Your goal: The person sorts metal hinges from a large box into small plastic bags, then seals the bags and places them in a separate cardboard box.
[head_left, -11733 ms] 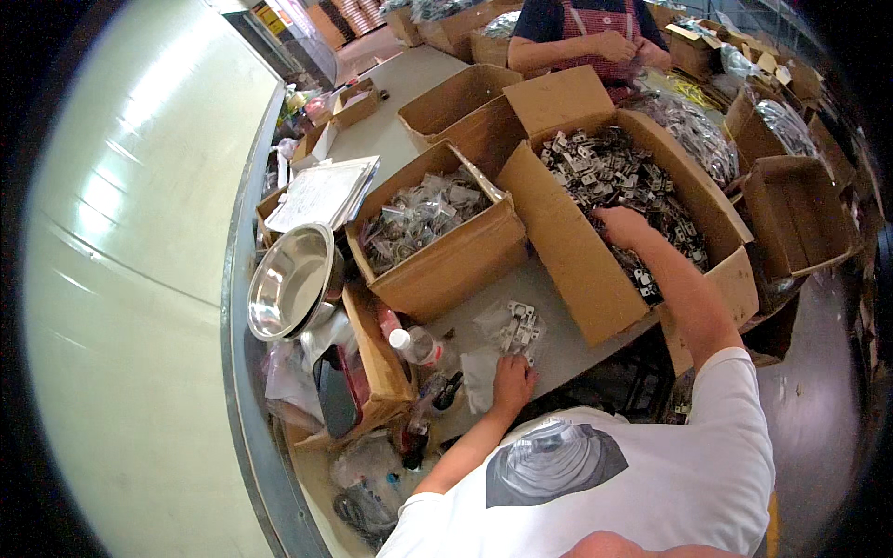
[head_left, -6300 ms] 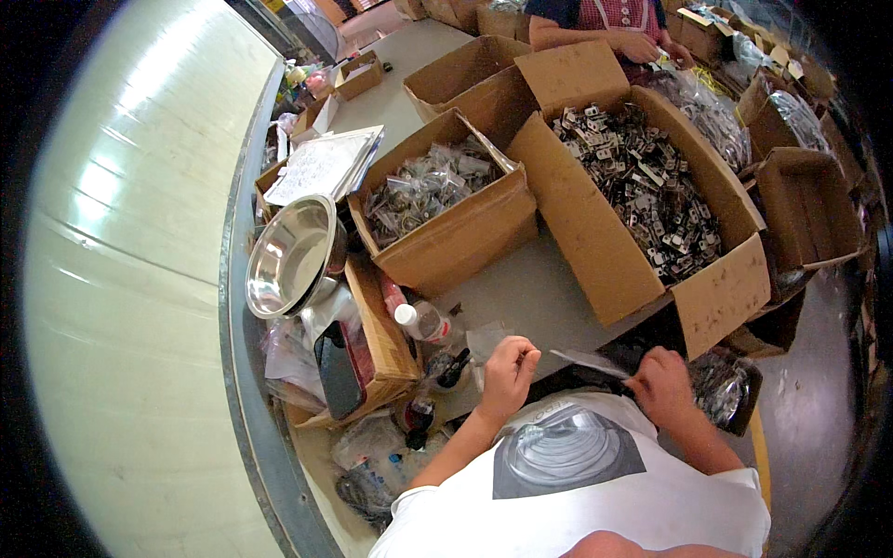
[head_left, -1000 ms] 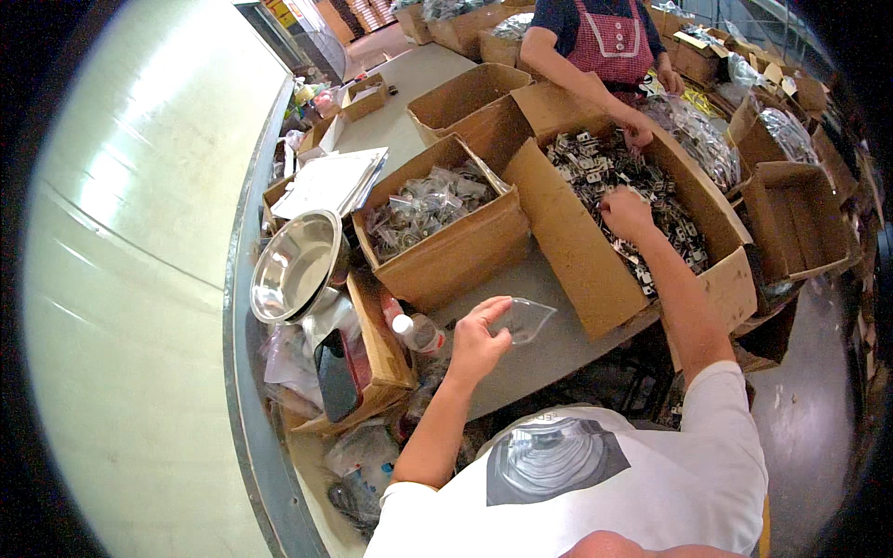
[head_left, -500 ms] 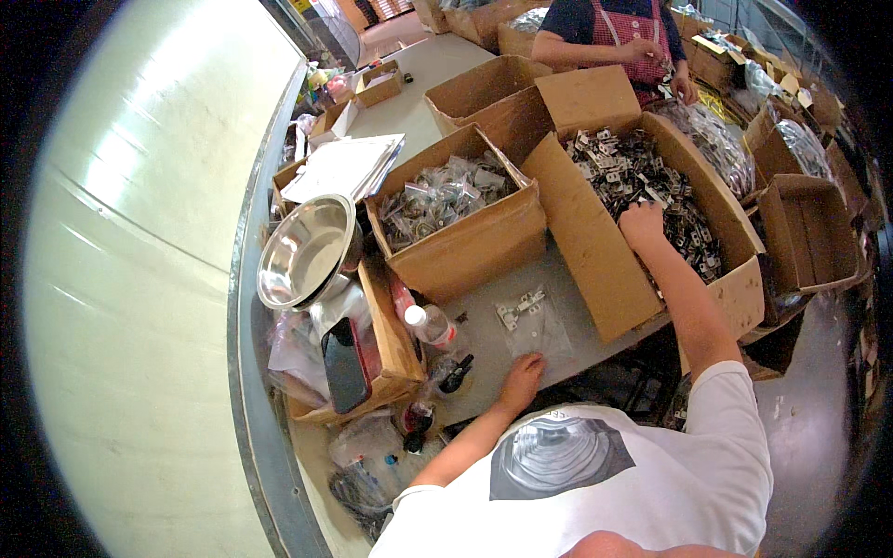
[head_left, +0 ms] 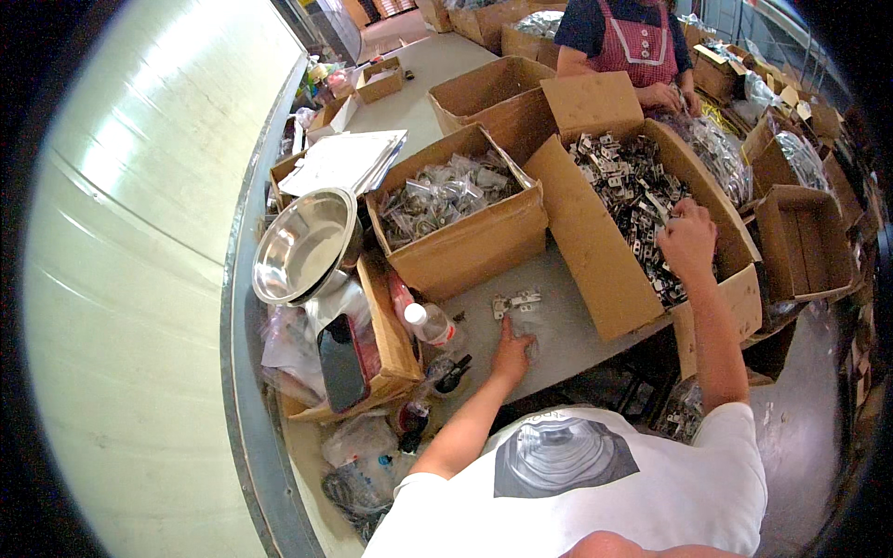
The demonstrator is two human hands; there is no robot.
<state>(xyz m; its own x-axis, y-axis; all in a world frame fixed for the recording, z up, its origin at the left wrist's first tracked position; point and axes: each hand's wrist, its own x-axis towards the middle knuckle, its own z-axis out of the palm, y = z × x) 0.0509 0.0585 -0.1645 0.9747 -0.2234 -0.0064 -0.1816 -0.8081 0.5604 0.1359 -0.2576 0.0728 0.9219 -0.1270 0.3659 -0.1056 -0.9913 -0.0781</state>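
Note:
My left hand (head_left: 511, 357) lies on a small clear plastic bag (head_left: 528, 325) on the grey table. Its index finger stretches forward to the silver metal hinges (head_left: 516, 303) at the bag's far end. My right hand (head_left: 688, 240) reaches over a large open cardboard box (head_left: 595, 270), its fingers curled down at the right side of a heap of loose metal hinges (head_left: 642, 219). Whatever those fingers grip is hidden by the hand. A pale, long hinge piece shows just beside its thumb side.
Left of the hinges stands a box of filled clear bags (head_left: 465, 232). Nearer are a white-capped bottle (head_left: 430, 325), a phone (head_left: 342, 367) and steel bowls (head_left: 307, 246). Papers (head_left: 344, 163) lie farther back. Across the table a co-worker in a red checked apron (head_left: 640, 46) handles something small.
My left hand has slid forward onto the bag, index finger now extended. My right hand has moved rightward across the hinge heap. The co-worker's hands have come lower and closer together.

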